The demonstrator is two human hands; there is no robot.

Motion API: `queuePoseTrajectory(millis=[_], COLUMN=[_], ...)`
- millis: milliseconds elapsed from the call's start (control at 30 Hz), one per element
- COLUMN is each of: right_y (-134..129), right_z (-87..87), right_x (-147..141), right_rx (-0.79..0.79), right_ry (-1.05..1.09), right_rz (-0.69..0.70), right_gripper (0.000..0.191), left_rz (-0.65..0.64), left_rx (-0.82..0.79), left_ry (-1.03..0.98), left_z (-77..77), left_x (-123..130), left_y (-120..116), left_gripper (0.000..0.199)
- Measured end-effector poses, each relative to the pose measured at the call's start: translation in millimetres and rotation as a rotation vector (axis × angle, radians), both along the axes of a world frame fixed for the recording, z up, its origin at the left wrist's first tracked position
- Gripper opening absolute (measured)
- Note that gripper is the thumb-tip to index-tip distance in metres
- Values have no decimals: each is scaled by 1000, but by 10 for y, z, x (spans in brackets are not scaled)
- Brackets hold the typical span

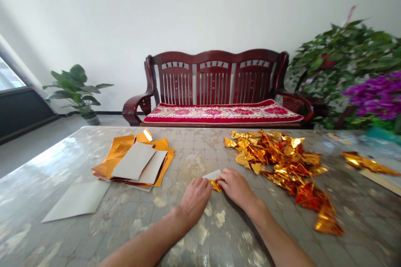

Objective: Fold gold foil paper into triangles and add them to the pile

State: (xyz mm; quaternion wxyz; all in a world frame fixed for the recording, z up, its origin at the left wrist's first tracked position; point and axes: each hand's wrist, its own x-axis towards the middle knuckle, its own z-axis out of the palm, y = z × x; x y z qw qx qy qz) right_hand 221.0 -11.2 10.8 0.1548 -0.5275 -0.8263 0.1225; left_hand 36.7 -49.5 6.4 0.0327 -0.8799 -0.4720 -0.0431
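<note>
A small sheet of gold foil paper [215,185], white on its back, lies partly folded on the table between my hands. My left hand [197,196] is closed on its left side, fingers curled down. On the right side my right hand [233,184] pinches the same paper. My fingers hide much of the sheet. To the left is a loose stack of foil paper sheets [134,160], some orange-gold side up, some white side up. One single pale sheet [77,201] lies nearer me. A heap of folded gold foil pieces [275,154] spreads to the right, trailing towards me.
The table [175,225] has a patterned, glossy cover. Clear plastic [338,139] and another gold foil strip [369,162] lie at its right. Behind stands a dark red wooden bench [213,85], with potted plants [78,87] and purple flowers [376,96] at the sides.
</note>
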Motion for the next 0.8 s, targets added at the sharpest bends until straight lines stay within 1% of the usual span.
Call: queuePoseTrajectory(millis=[100,167,233,367,533,800], right_y=[43,68,92,146,205,237], right_z=[0,-4,-16,-60,-111,-122], right_x=[63,101,127,150,157,132], right_rx=[20,-6,-30,-65,-100,-96], right_ry=[67,123,156,199,247,216], right_rz=[105,165,192,198,174,144], right_gripper=[18,20,21,19,12,6], left_rz=[33,32,41,48,27,5], left_rx=[22,36,37,19,-15,12], left_ry=[-13,-19,-17,-19,-48,-161], left_z=[-17,-21,-24,-46,-76,-119], left_x=[61,86,105,147,196,164], left_y=[-71,-112,-142,-164,-169,-280], left_gripper=[15,21,26,27,31,40])
